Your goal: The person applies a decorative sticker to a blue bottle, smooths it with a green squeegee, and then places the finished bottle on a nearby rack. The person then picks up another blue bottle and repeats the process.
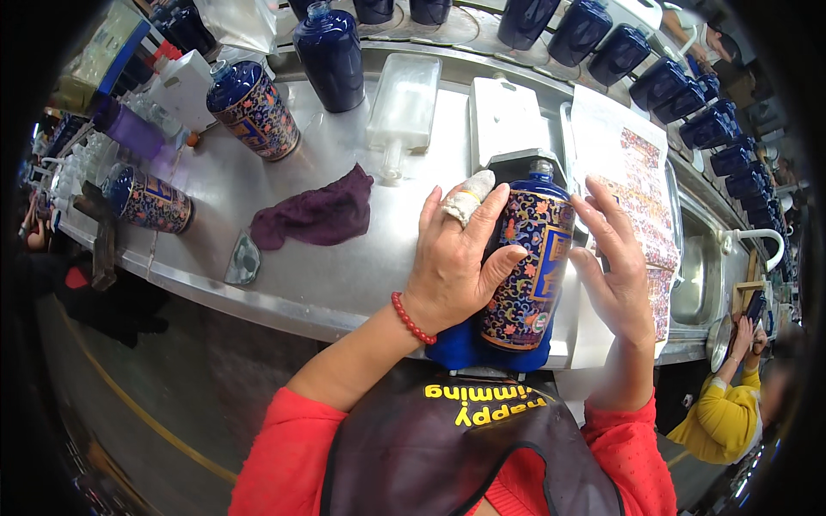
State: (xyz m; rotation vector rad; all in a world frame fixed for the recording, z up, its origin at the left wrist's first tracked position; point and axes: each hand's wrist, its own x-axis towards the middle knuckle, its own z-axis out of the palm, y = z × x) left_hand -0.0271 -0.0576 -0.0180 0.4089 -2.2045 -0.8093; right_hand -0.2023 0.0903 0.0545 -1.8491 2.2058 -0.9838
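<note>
A dark blue glass bottle [527, 267] with a colourful floral decal lies tilted in front of me, its neck pointing away, on a blue cloth pad [456, 346] at the table's edge. Along its left side is my left hand [460, 262], fingers stretched out, the thumb over the decal; a whitish wrap covers one finger. My right hand [615, 275] is at the bottle's right side with fingers spread and the thumb close to the glass. Whether the right fingertips touch it I cannot tell. Beyond the neck stands a white box-like container [505, 120].
Decal sheets [632, 172] lie at right, before a metal sink [699, 267]. A purple cloth [318, 211], a clear scraper-like piece [243, 260], a clear flat bottle [404, 107] and decorated bottles [254, 112] are at left. Plain blue bottles [581, 33] line the back conveyor. A co-worker [727, 413] sits at right.
</note>
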